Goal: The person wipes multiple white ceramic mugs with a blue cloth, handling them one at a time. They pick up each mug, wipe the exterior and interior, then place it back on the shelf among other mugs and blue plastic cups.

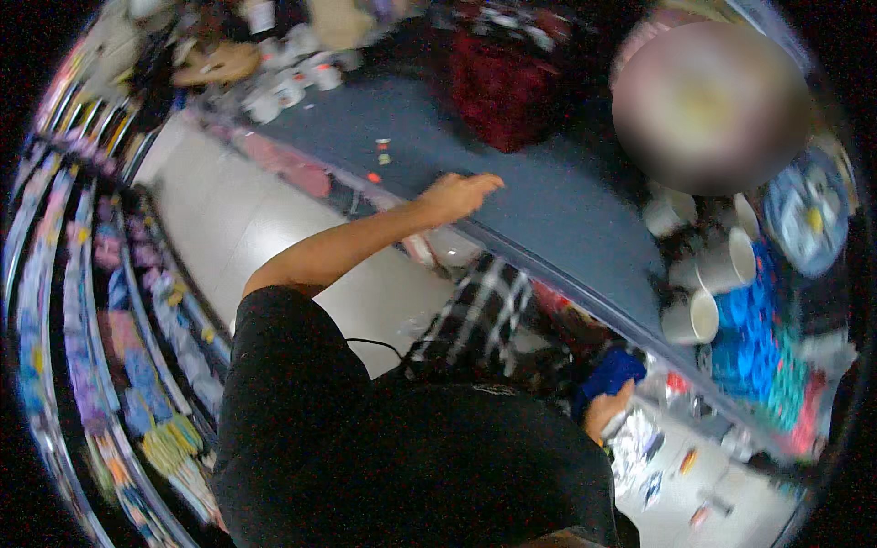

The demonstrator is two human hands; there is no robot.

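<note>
My left hand is stretched over the grey tabletop, near its front edge. Its fingers are loosely bent with a gap between them, and nothing shows in them. Low on the right, my right hand grips a dark blue bundle, perhaps cloth, below the table edge. Small orange and pale pieces lie on the tabletop to the left of my left hand. A dark red cloth or garment shows at the table's far side; blur hides its detail.
White cups or rolls and bright blue and teal items stand at the right. More white containers are at the far left. Racks with colourful packets line the left side. Small items lie on the pale floor.
</note>
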